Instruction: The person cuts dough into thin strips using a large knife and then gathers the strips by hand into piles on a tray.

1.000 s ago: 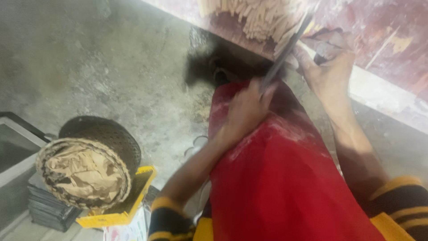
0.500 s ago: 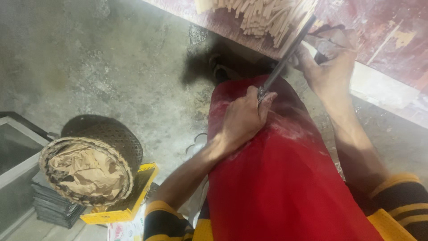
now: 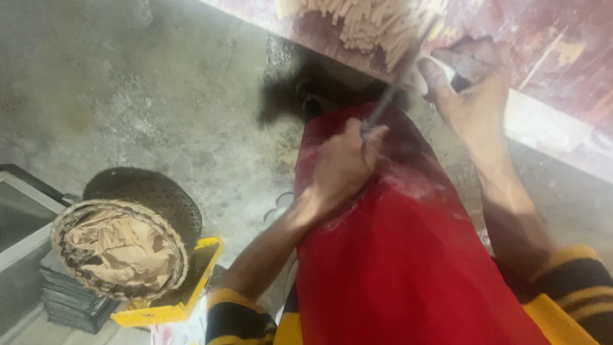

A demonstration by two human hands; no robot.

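Red cloth (image 3: 408, 268) covers the lap. One blade (image 3: 399, 80), left hand (image 3: 341, 169) fisted on its handle, tip at the worktop (image 3: 549, 70) edge by one stick pile (image 3: 373, 25). Right hand (image 3: 469, 96) curled over something pale there. One basket (image 3: 121, 249) holds crumpled paper (image 3: 118, 246).

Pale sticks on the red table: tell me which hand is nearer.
Right. The right hand rests on the table edge beside the pale sticks; the left hand sits lower, gripping a thin rod.

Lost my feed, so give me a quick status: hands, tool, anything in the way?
Left hand gripping long thin blade. Right hand on red bench edge beside pale stick pile. Nothing blocking.
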